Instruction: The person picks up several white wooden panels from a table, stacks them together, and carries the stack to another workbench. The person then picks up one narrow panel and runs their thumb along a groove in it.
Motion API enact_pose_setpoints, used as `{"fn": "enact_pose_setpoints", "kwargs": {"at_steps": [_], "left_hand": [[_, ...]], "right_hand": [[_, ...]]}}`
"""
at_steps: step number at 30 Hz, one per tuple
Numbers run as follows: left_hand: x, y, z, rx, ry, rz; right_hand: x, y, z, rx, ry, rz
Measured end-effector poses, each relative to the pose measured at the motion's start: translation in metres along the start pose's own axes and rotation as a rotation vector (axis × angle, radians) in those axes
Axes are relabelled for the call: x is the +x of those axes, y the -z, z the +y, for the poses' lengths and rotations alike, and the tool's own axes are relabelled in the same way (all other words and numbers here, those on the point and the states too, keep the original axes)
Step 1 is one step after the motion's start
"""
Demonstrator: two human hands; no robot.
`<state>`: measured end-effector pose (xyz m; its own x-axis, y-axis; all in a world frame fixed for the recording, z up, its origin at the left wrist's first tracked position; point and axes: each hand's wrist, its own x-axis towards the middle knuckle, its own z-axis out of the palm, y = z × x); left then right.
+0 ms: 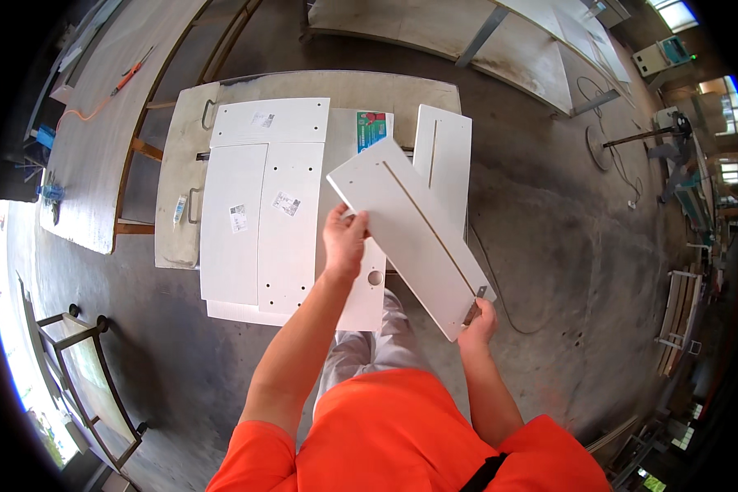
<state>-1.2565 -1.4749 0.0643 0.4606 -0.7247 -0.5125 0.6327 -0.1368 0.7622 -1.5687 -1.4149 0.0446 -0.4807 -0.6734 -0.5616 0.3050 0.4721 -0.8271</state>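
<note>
A long white panel (410, 234) with a narrow groove along its length is held slantwise above the worktable. My left hand (346, 239) is closed on its left edge, near the far end. At the near right corner, my right hand (479, 325) grips the panel, and a small grey metal-looking piece (481, 292) lies by those fingers; its kind is unclear. Under and beside it, flat white panels (234, 189) with dark holes and printed labels lie stacked. Another grooved white panel (449, 139) rests at the right. A green and red printed packet (371, 127) lies partly behind the held panel.
The worktable (176, 139) has metal handles and a small white tube (179, 209). A long bench (131, 45) at left carries an orange-handled tool (127, 78) with a cord. A wheeled frame (90, 361) stands lower left. A dark cable (500, 299) crosses the floor at right.
</note>
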Motion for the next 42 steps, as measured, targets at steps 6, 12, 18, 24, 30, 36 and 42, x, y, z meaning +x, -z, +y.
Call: {"fn": "enact_pose_setpoints", "kwargs": {"at_steps": [6,12,18,24,30,36,42], "left_hand": [[-0.022,-0.061,-0.077,0.348,0.21,-0.277],[-0.072,-0.004,-0.033,1.017,-0.421,-0.23],[-0.074,0.117,0.022,1.697,-0.531,0.187],[-0.08,0.118,-0.007,1.851,-0.359,0.163],[-0.077,0.146,0.012,1.498,-0.565,0.407],[-0.055,0.253,0.114,1.367,0.073,0.696],[-0.044,0.291,0.137,1.369,0.091,0.631]], "right_hand": [[0.003,-0.009,-0.011,0.021,0.132,0.173],[-0.007,-0.088,-0.012,0.06,0.134,0.149],[-0.006,-0.069,0.0,-0.099,-0.259,-0.245],[-0.05,-0.084,0.003,-0.345,-0.344,-0.556],[-0.086,-0.135,0.011,-0.467,-0.381,-0.905],[-0.099,-0.155,0.038,-0.529,-0.244,-1.107],[-0.124,-0.178,0.038,-0.649,-0.389,-1.192]]}}
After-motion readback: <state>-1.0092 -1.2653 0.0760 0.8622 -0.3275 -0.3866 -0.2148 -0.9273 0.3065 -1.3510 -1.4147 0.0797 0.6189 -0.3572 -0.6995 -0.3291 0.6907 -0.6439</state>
